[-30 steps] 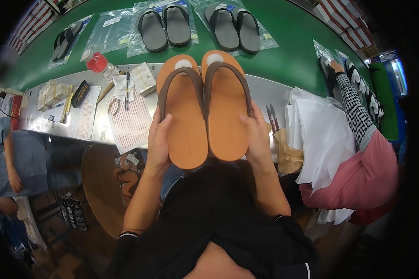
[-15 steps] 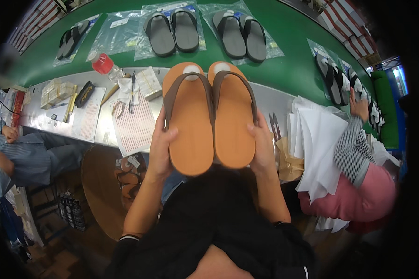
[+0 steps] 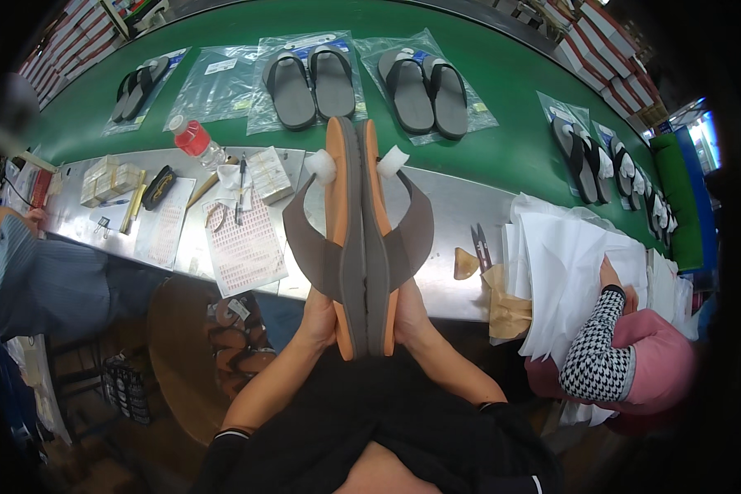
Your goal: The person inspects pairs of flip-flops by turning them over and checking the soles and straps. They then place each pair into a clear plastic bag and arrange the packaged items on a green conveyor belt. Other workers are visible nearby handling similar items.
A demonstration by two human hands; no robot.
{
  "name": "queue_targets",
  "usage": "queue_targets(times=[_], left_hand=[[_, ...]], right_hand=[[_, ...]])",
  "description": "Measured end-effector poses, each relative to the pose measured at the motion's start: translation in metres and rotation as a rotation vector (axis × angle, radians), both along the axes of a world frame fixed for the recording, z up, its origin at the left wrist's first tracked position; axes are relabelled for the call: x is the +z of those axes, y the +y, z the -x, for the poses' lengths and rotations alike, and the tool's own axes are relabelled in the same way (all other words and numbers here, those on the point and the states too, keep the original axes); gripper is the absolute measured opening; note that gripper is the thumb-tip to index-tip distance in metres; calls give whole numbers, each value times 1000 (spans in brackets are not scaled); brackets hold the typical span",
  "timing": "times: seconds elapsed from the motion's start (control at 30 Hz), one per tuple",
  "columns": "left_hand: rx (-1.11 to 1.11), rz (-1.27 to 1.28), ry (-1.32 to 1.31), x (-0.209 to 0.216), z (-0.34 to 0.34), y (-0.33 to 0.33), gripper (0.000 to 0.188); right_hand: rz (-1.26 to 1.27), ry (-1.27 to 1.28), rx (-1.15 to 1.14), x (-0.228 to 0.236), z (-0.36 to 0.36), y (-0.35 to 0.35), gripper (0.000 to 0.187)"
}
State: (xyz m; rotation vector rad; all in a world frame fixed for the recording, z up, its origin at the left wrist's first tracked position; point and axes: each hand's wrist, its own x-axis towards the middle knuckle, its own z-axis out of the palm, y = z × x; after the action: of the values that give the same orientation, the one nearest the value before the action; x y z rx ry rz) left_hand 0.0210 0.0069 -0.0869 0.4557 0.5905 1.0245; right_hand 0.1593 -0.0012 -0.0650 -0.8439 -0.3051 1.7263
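Observation:
My left hand [image 3: 320,318] grips the left flip-flop [image 3: 342,189] near its heel, and my right hand [image 3: 409,316] grips the right flip-flop [image 3: 375,206] the same way. Both have orange footbeds, dark grey-brown soles and brown straps. They stand on edge, sole against sole, with the toes pointing away from me. Each strap bows outward, and a white wad of padding [image 3: 393,161] sits under its toe end. Most of my fingers are hidden behind the footbeds.
Grey flip-flop pairs [image 3: 313,90] lie on plastic bags across the green belt [image 3: 222,156]. The metal ledge [image 3: 445,206] holds a red-labelled bottle [image 3: 194,140], printed sheets [image 3: 243,247] and scissors [image 3: 481,247]. At right, a co-worker's hand [image 3: 613,276] touches white paper [image 3: 564,255]. Another person sits left.
Both flip-flops have turned from footbeds facing me to standing on edge, soles together. My hands have come closer together and lower. The co-worker's hand at right has moved from the belt to the paper.

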Motion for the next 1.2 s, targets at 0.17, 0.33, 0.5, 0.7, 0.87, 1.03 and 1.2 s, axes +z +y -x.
queue_targets(times=[0.17,0.33,0.5,0.7,0.87,1.03,1.2], left_hand=[[-74,-24,-65,-11,9,-1,45],[-161,-177,-214,-12,11,9,54],[-187,-118,-219,-8,34,19,78],[95,-237,369,9,89,36,53],[490,-811,1079,50,77,42,59],[501,-1071,1591,76,62,41,64],[447,-1071,1557,79,62,42,69]], right_hand=[[-39,-18,53,-5,-6,-5,38],[-181,6,171,-28,-24,-8,42],[-295,-193,126,-44,-54,-1,51],[-452,-624,-117,-8,-100,9,48],[-649,-1552,-367,37,-111,13,61],[-636,-1893,-298,53,-100,9,62],[-627,-1875,-307,50,-95,7,60]])
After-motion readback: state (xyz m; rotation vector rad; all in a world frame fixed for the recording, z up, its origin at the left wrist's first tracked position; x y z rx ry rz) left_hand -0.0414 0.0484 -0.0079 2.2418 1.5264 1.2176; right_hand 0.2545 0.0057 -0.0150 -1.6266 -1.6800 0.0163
